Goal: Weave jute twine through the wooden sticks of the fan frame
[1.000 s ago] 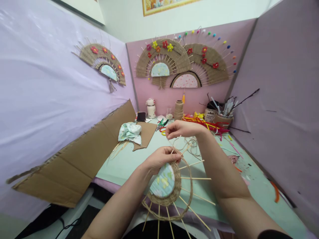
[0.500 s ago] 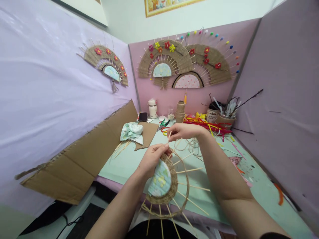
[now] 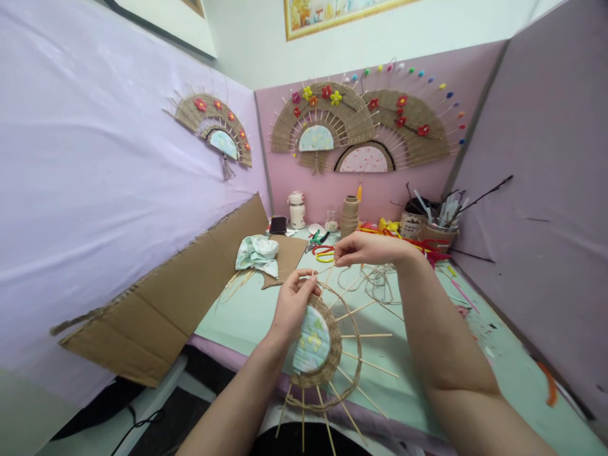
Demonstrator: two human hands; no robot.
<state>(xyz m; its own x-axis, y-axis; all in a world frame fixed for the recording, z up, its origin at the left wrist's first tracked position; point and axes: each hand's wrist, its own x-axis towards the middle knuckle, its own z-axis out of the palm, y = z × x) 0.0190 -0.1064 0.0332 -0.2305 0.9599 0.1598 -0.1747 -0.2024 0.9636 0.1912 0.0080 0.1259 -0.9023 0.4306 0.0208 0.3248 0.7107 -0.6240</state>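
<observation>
Change over the last half second, left to right. My left hand is keeping its hold at the upper end of the fan. My right hand is drawing off to the right; the two hands were nearly meeting then, and now a gap is showing. A thin strand, apparently cord, is stretching across that gap. Judgement: slack is being taken up at this end of the outer ring. The ring is forming only a narrow line across the sticks, so the weaving there seems to be at an early stage.

Position, left to right. My left fingers are pinching the fan's upper end, thumb toward me. The fan is lying below and to the right of them, its cloth centre facing me, its lower sticks reaching past the front edge of the tabletop. My right fingers are pressing together and curling down, apparently on the strand; I cannot make out the exact grip. They are staying apart from the fan, with the scissors just to their left. Farther right, loose cord is lying in loops on the tabletop.
</observation>
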